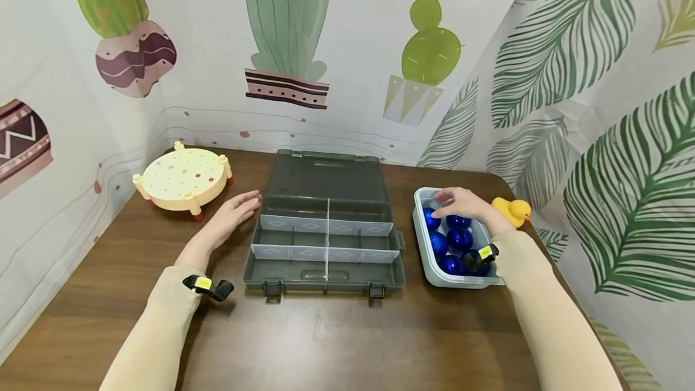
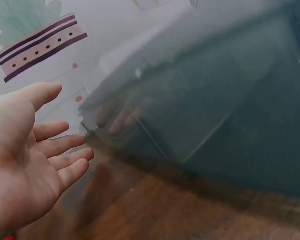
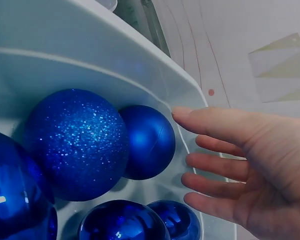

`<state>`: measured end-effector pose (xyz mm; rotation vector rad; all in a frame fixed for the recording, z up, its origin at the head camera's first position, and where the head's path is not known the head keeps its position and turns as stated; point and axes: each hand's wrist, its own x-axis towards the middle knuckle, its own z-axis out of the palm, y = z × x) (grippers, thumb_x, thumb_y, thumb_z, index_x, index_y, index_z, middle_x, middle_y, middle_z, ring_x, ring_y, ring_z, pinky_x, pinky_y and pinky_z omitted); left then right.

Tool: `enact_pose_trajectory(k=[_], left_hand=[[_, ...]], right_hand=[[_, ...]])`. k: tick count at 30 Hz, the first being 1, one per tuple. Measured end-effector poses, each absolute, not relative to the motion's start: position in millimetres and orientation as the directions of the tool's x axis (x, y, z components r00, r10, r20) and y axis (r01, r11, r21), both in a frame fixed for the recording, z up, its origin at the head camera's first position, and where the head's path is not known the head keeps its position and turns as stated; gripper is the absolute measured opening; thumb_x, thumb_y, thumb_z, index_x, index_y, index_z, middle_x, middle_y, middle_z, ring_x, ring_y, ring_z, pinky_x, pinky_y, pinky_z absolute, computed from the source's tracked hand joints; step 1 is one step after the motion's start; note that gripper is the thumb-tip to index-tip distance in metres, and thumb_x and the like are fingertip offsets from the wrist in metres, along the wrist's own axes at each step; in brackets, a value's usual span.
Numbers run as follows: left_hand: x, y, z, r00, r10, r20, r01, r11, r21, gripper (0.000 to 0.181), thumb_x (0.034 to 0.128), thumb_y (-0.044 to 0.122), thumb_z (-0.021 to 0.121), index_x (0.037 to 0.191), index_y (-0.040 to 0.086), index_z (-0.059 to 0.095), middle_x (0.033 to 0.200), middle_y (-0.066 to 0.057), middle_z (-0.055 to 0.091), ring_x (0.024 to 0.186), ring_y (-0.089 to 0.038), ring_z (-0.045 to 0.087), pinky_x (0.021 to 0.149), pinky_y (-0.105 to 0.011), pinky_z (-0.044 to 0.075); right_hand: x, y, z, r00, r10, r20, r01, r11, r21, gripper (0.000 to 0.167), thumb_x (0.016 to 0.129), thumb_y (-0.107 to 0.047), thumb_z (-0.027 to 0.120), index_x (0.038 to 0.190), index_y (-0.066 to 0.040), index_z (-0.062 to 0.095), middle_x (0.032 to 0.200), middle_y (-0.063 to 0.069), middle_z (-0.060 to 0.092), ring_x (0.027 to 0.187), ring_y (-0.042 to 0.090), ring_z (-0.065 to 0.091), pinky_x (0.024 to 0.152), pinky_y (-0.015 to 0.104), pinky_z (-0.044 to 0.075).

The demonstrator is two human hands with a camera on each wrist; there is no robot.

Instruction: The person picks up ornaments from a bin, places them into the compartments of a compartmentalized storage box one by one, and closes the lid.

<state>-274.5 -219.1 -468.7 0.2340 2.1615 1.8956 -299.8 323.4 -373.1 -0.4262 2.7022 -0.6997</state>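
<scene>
My left hand [image 1: 230, 217] is held beside the left edge of a dark clear compartment case [image 1: 326, 285], fingers spread loosely. In the left wrist view the hand [image 2: 37, 160] holds nothing and its fingertips are near the case wall [image 2: 225, 125]. My right hand [image 1: 461, 207] hovers over the back end of a light blue bin [image 1: 426, 258] of shiny blue balls [image 1: 460, 238]. The right wrist view shows the right hand [image 3: 240, 170] with extended fingers near a matte blue ball [image 3: 147, 142] and a glittery one [image 3: 77, 145], gripping neither.
A cream round stand [image 1: 184, 180] with short legs is at the back left of the wooden table [image 1: 326, 343]. A yellow toy duck [image 1: 511, 210] sits right of the bin. The case lid [image 1: 326, 177] lies back behind the divided compartments, toward a patterned cloth.
</scene>
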Motion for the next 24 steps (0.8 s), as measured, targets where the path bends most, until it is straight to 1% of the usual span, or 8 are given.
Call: enact_pose_trajectory(k=[4,8,11,15,20,24], left_hand=[[-274.0,-219.7,-475.6,-0.951,0.293,-0.101,-0.068,0.121,0.99,0.066,0.1055,0.035,0.042,0.153,-0.006,0.019,0.16,-0.024,0.02,0.147,-0.037,0.021,0.121,-0.048,0.019],[-272.8,-219.2,-479.0,-0.95,0.295,-0.098,-0.063,0.126,0.99,0.068,0.104,0.035,0.046,0.153,-0.005,0.022,0.16,-0.023,0.02,0.147,-0.036,0.022,0.12,-0.045,0.021],[-271.8,-218.9,-480.8,-0.952,0.289,-0.097,-0.058,0.14,0.988,0.068,0.1027,0.037,0.049,0.153,-0.003,0.025,0.16,-0.021,0.024,0.146,-0.034,0.026,0.119,-0.043,0.023],[-271.1,-218.5,-482.8,-0.958,0.268,-0.099,-0.057,0.162,0.985,0.065,0.1019,0.036,0.051,0.152,0.0,0.029,0.158,-0.019,0.029,0.144,-0.032,0.031,0.119,-0.043,0.026],[-271.2,-216.5,-484.3,-0.964,0.25,-0.093,-0.04,0.209,0.977,0.066,0.1005,0.037,0.054,0.151,0.0,0.032,0.156,-0.019,0.033,0.141,-0.032,0.033,0.116,-0.045,0.028],[-271.7,-215.7,-486.9,-0.966,0.243,-0.093,-0.045,0.195,0.98,0.067,0.0998,0.038,0.055,0.151,0.0,0.033,0.155,-0.019,0.035,0.142,-0.032,0.033,0.117,-0.047,0.027]], right_hand=[[-302.7,322.6,-374.3,-0.904,-0.354,-0.24,-0.207,0.853,-0.479,0.059,0.087,-0.029,0.071,0.129,0.009,0.054,0.127,0.029,0.059,0.119,0.044,0.055,0.102,0.055,0.044],[-305.6,320.7,-375.7,-0.907,-0.331,-0.26,-0.201,0.884,-0.423,0.061,0.086,-0.034,0.072,0.129,0.005,0.056,0.127,0.025,0.061,0.12,0.041,0.055,0.103,0.055,0.042],[-307.6,320.1,-378.7,-0.897,-0.343,-0.279,-0.201,0.879,-0.433,0.062,0.085,-0.034,0.072,0.13,0.006,0.055,0.128,0.026,0.061,0.121,0.041,0.055,0.104,0.054,0.042],[-309.2,319.4,-383.3,-0.875,-0.385,-0.292,-0.21,0.847,-0.488,0.063,0.085,-0.029,0.073,0.129,0.011,0.053,0.128,0.029,0.059,0.121,0.043,0.054,0.103,0.051,0.044],[-311.5,318.1,-388.4,-0.865,-0.404,-0.299,-0.217,0.837,-0.503,0.062,0.082,-0.025,0.074,0.126,0.013,0.054,0.127,0.032,0.058,0.12,0.045,0.054,0.099,0.049,0.048],[-312.8,316.5,-391.1,-0.853,-0.412,-0.321,-0.203,0.827,-0.524,0.061,0.083,-0.021,0.074,0.128,0.014,0.052,0.129,0.034,0.055,0.121,0.046,0.052,0.096,0.046,0.052]])
